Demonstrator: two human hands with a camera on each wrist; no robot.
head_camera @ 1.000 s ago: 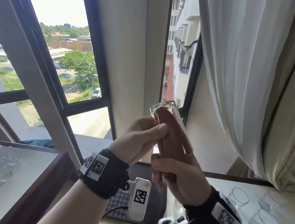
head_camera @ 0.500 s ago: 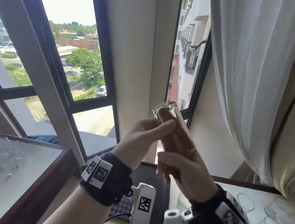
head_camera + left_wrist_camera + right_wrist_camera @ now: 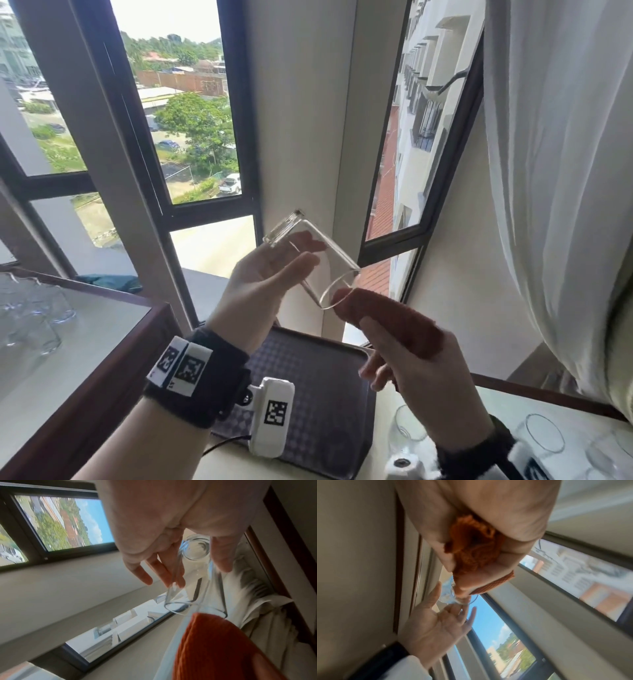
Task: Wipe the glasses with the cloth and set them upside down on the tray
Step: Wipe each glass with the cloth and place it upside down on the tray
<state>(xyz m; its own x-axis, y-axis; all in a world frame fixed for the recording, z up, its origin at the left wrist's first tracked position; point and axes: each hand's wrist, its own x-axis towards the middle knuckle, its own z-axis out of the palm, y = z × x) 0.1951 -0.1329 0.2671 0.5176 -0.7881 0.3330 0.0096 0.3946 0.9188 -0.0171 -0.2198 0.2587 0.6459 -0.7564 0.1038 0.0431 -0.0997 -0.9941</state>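
While the left hand [image 3: 263, 287] grips a clear, tilted drinking glass [image 3: 310, 260] between thumb and fingers, the right hand [image 3: 421, 387] clutches a bunched rust-orange knitted cloth [image 3: 387, 322] at its open rim. Below them lies a dark patterned rectangular tray [image 3: 329, 383], with more clear tumblers [image 3: 544, 435] at near right.

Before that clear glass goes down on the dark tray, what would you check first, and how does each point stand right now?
1. Left hand holds the clear drinking glass between thumb and fingers: ok.
2. Orange knitted cloth is out of the glass, just at its rim: ok.
3. Right hand grips the cloth: ok.
4. Glass turned mouth down: not ok, it is tilted, mouth toward the cloth.
5. Dark patterned tray has bare space below: ok.
6. Glass wiped clean: cannot tell.
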